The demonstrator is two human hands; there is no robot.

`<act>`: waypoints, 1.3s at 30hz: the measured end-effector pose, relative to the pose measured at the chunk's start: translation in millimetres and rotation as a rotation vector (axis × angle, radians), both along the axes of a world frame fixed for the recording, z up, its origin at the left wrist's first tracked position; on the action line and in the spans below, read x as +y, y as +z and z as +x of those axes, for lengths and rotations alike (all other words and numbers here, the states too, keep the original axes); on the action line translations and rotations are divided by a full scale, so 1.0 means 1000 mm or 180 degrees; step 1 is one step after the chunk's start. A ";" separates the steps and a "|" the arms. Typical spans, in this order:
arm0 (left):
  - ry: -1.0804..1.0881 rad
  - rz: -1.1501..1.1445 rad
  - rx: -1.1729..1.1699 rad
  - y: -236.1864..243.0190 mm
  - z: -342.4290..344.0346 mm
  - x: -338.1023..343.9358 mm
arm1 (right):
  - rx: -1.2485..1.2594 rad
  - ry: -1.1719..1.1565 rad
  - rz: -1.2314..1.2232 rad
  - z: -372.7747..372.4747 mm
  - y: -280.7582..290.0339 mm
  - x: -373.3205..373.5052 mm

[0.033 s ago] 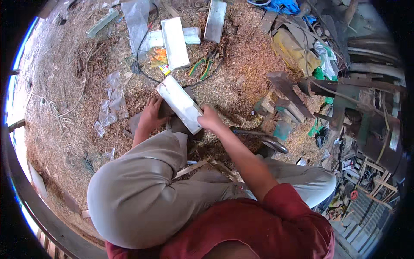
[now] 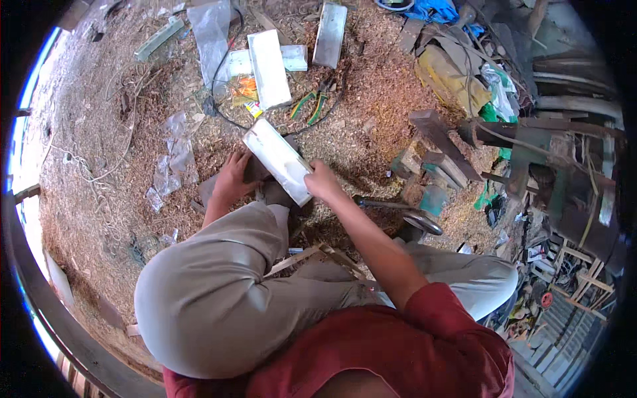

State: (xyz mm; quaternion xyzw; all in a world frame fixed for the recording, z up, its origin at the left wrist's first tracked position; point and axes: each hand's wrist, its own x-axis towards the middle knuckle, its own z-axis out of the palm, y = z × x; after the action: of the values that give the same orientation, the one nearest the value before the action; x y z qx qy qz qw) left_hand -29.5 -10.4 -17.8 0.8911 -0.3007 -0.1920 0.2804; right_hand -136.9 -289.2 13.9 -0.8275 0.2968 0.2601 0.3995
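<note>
A long rectangular block with a white, scuffed face [image 2: 277, 161] lies slantwise in front of my knees. My right hand [image 2: 323, 182] is closed round its near right edge. My left hand [image 2: 232, 178] rests just left of the block, thumb and fingers apart, against a dark brown wooden piece [image 2: 211, 188]. What lies beneath the block is mostly hidden. Beyond it, another white block [image 2: 269, 69] lies across a similar one [image 2: 295, 57], and one more white block [image 2: 330, 34] lies to their right. Pliers with green and yellow handles [image 2: 310, 107] lie near them.
Wood shavings [image 2: 371, 99] cover the ground. A black cable [image 2: 219, 66] curves past the blocks. Clear plastic sheets [image 2: 174, 156] lie to the left. Wood offcuts [image 2: 441, 149] are piled at the right, with a metal tool [image 2: 422, 222] by my right knee.
</note>
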 end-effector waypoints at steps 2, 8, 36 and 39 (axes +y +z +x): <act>-0.0086 -0.0103 -0.0021 0.005 0.009 0.007 | -0.0169 -0.0463 -0.0225 0.003 0.023 -0.001; 0.0027 -0.0069 -0.0565 0.094 0.050 0.001 | -0.0861 -0.0363 -0.0885 -0.001 0.144 -0.043; 0.0928 -0.2337 0.1081 0.342 -0.033 -0.150 | -0.3432 0.0697 -0.1955 -0.168 0.368 -0.166; 0.0683 -0.2231 0.0783 0.343 -0.041 -0.165 | -0.3366 0.0667 -0.1974 -0.176 0.357 -0.175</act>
State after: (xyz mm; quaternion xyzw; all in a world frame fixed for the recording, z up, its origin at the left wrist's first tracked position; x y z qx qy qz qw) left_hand -70.9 -175.5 324.7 0.7380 -0.2173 -0.1526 0.6204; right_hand -313.0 -464.0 371.3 -0.9466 0.0378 -0.2455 0.2058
